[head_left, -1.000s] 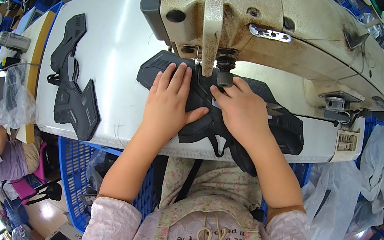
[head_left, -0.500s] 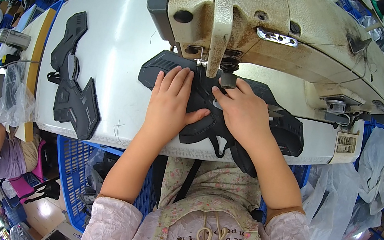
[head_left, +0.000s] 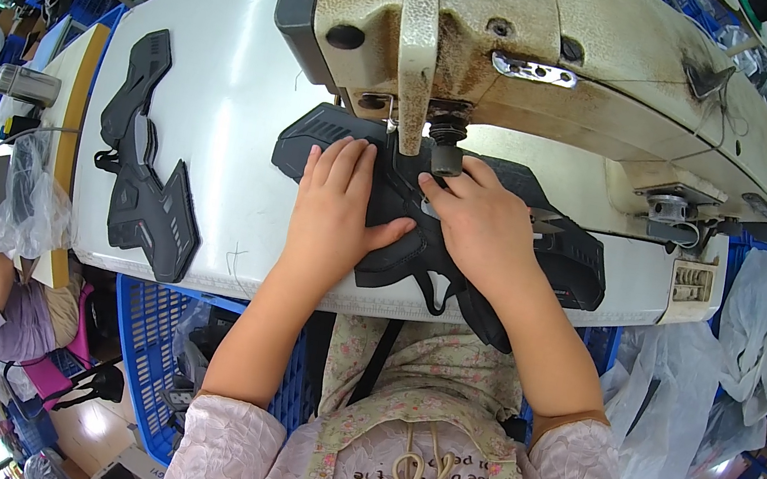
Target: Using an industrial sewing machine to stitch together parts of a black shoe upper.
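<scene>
Left hand (head_left: 332, 214): flat on the left part of a black panel (head_left: 399, 197); fingers straight and side by side, thumb spread wide, grasping nothing.
Right hand (head_left: 487, 225): over the panel's middle, fingers bent; grip partly hidden, cannot tell what they hold.
Metal blade (head_left: 545, 223): pointed, at the right hand's outer side.
Panel position: on the white counter (head_left: 247, 146), upper part beneath the sewing machine (head_left: 570, 93).
Second black panel (head_left: 133, 172): counter's left, well apart from both hands.

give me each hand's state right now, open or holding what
Left hand: open, laid flat on the black piece.
Right hand: partly curled on it, pointed metal tip beside; grip cannot be told.
</scene>
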`<state>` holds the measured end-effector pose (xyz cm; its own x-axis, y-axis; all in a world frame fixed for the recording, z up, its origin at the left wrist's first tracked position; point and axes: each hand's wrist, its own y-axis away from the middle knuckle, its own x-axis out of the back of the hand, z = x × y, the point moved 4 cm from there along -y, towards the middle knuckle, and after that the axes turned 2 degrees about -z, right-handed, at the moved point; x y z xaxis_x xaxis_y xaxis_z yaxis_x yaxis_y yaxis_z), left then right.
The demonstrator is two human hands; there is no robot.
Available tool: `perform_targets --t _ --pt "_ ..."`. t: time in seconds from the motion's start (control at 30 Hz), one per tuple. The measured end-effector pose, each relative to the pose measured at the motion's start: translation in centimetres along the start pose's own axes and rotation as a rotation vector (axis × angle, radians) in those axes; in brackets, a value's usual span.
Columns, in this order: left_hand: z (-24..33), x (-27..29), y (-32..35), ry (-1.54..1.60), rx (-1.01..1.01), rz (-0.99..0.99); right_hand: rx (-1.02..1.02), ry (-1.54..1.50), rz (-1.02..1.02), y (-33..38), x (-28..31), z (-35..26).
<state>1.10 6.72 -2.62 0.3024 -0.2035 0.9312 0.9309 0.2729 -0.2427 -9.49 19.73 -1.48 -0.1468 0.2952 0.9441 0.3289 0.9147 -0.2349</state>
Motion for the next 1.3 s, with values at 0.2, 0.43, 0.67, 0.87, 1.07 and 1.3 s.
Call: perform_targets --t 0.2,0.43,0.67,0.87,1.07,1.3 --pt "-0.2 0.2 -0.1 0.021 0.037 0.042 -0.008 0.007 -0.015 0.0 0.1 -0.2" --pt "-0.4 0.5 -0.5 0.000 0.022 0.047 -0.007 0.034 -0.039 0.0 -0.1 -0.2" --pt "-0.4 0.5 -0.7 -0.020 0.033 0.034 -0.011 0.039 -0.050 -0.2 0.2 -0.1" --pt "-0.5 0.2 -0.8 -0.052 0.060 -0.002 -0.008 0.044 -0.071 -0.3 0.2 0.0" --pt "0.0 0.1 -0.5 -0.104 0.056 0.003 -0.005 0.058 -0.059 -0.1 0.1 0.0" --pt "0.8 0.0 -0.1 -0.132 0.107 0.033 -0.003 0.045 -0.074 -0.3 0.2 0.4"
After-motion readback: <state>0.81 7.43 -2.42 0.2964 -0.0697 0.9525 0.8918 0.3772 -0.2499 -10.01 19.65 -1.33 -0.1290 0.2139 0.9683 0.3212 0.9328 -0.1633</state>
